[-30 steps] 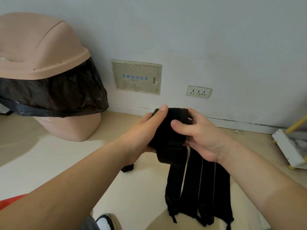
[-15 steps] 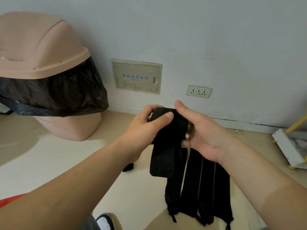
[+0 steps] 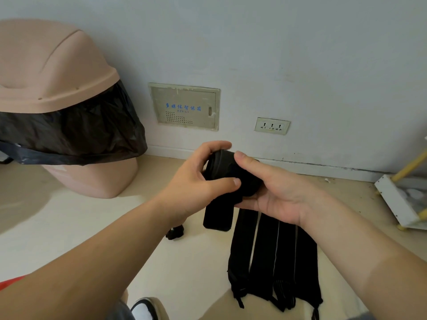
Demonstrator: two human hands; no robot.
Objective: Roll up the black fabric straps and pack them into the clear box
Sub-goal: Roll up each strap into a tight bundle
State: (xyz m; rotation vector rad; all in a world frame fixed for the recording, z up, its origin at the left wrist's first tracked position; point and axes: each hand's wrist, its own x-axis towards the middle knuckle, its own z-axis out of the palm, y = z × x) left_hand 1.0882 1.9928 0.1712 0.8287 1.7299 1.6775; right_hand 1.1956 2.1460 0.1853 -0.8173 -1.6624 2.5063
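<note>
A black fabric strap roll (image 3: 227, 174) is held in mid-air between both hands. My left hand (image 3: 196, 183) grips its left side, thumb across the front. My right hand (image 3: 275, 192) cups it from the right and below, index finger over the top. A short loose tail (image 3: 218, 215) hangs down from the roll. Several flat black straps (image 3: 275, 257) lie side by side on the floor beneath my right wrist. The clear box is not in view.
A pink swing-lid bin (image 3: 57, 107) with a black liner stands at the left against the wall. A small black object (image 3: 175, 232) lies on the floor under my left wrist. A white and yellow rack (image 3: 402, 199) sits at the right edge. My shoe (image 3: 147, 308) shows at the bottom.
The hanging tail has grown shorter as the strap was wound onto the roll. My right hand moved from the front of the roll to cup it underneath.
</note>
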